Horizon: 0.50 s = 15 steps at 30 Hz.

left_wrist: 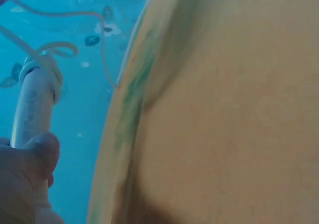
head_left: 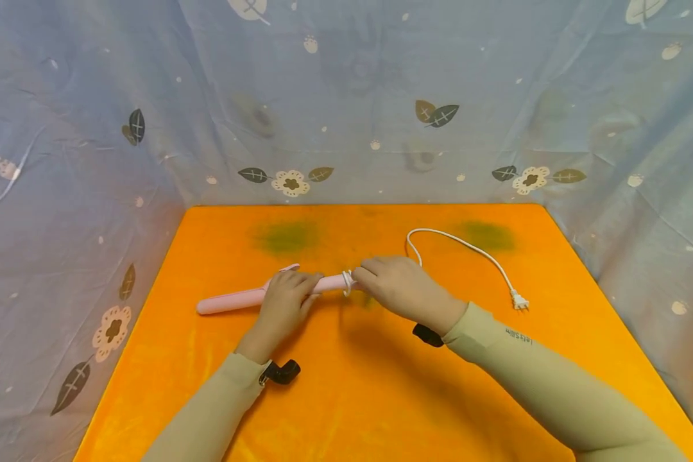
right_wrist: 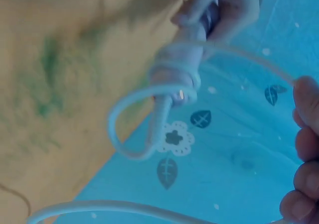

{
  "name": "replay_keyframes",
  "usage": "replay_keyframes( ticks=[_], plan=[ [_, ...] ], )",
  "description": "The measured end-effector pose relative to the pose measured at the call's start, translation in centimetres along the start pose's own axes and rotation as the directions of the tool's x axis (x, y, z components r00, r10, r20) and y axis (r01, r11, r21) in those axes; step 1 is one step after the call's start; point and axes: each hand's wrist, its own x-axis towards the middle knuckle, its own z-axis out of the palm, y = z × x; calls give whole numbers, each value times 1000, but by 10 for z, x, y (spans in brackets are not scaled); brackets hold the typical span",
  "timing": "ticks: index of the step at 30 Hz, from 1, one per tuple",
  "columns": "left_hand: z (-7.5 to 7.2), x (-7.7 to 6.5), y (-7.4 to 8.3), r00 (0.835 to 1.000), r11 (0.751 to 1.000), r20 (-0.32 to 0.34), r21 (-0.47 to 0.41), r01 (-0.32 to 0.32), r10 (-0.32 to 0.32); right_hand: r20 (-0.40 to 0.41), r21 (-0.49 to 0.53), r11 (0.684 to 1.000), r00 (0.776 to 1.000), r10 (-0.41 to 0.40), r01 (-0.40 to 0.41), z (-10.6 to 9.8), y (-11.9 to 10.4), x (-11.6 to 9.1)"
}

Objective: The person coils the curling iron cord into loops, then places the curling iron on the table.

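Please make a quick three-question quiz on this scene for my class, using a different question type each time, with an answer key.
1. True or false: The left hand grips the pink curling iron.

2. Multiple choice: What is looped around the handle of the iron?
A) A blue ribbon
B) The white cord
C) A black strap

3. Fill the gap: In the head view, the plug lies on the ____ tabletop, away from both hands.

Key:
1. True; its fingers curl round the iron.
2. B; the right hand also holds part of this cord.
3. Orange.
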Motion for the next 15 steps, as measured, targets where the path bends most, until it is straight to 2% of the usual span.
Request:
replay_keyframes(
  ticks=[7, 15],
  plan=[
    [-2, -6, 4, 998, 998, -7, -19, -59, 59, -43, 49, 999, 999, 20, -17, -1, 17, 13],
    [0, -10, 8, 990, 989, -24, -38, -140, 140, 2, 150, 984, 995, 96, -95, 8, 36, 17]
  ],
)
